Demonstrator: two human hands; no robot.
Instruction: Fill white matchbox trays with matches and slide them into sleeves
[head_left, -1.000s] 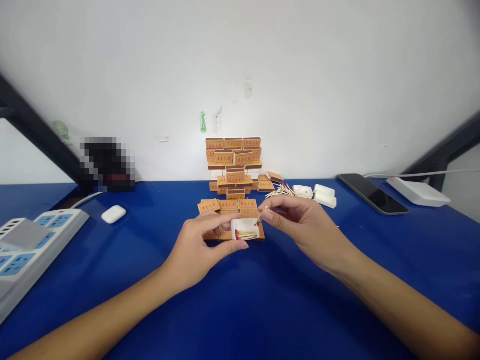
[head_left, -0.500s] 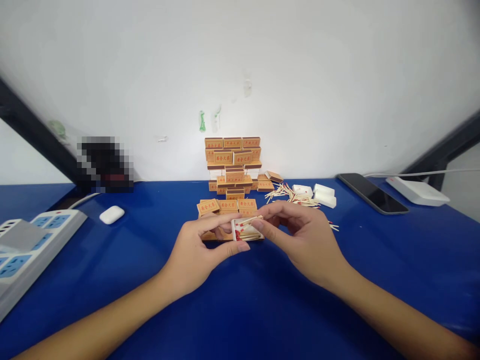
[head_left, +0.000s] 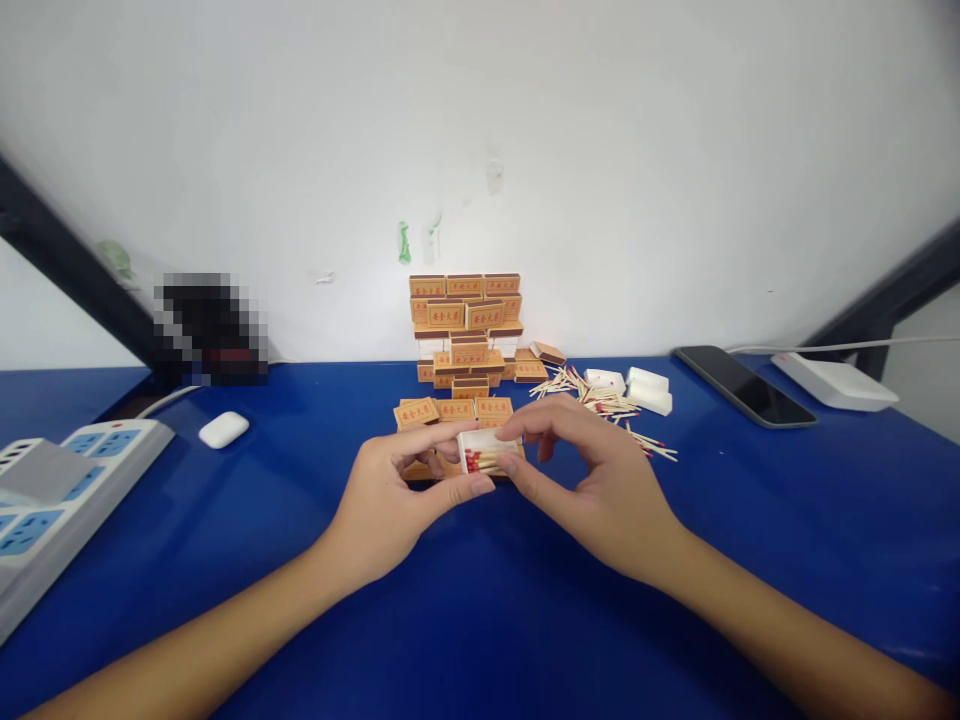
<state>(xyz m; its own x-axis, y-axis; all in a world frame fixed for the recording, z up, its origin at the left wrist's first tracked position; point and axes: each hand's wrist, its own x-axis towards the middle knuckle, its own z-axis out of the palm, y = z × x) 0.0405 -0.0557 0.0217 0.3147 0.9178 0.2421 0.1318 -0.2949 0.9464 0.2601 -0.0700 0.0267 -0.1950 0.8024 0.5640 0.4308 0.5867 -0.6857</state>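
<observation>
A small white matchbox tray [head_left: 491, 438] with several red-tipped matches [head_left: 482, 461] in it is between my hands. My left hand [head_left: 409, 500] is closed on its left end, thumb at the near side and index finger along the far side. My right hand [head_left: 592, 480] is at the other end, index fingertip on the far part of the tray and thumb by the matches near its front. Its other fingers curl behind. Behind the tray lie orange matchboxes [head_left: 456, 411], partly hidden by my hands.
Stacked matchboxes [head_left: 465, 315] stand before the wall. To their right are loose matches [head_left: 600, 400] and white trays [head_left: 649, 390]. A phone [head_left: 742, 385] and a white device [head_left: 836, 383] lie farther right. At left are a white case [head_left: 223, 430] and a power strip [head_left: 97, 460].
The matches held in my right fingers now lie in the tray. My right thumb and index finger have shifted slightly left onto the tray's right end. The left hand keeps its hold.
</observation>
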